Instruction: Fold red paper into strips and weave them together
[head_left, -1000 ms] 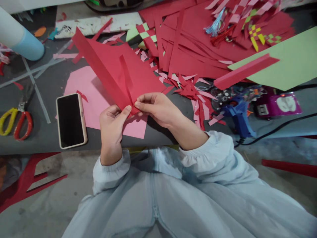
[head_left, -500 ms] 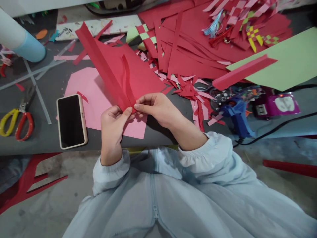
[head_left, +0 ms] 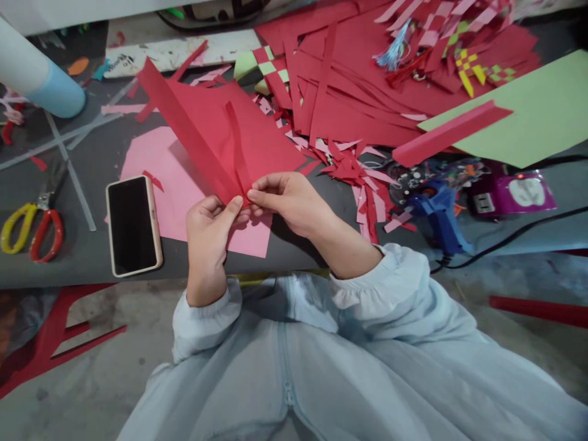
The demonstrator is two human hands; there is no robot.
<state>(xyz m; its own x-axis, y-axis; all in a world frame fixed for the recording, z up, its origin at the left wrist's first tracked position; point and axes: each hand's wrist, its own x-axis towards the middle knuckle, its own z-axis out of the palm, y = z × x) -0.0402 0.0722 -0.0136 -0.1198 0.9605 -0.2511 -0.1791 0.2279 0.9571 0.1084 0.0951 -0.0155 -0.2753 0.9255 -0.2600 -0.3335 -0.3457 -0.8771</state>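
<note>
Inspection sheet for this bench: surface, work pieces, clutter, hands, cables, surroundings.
Surface: dark tabletop, strewn with paper.
Job's things: folded red strip and thin red strip, their lower ends meeting at the fingertips.
Clutter: paper scraps, phone, scissors, glue gun, purple box.
Hands: left hand and right hand both pinching there.
Cables: black cable near the glue gun's handle; second cable by the purple box.
Surroundings: grey floor; red furniture part at lower left.

left hand to phone, seemingly tight
</note>
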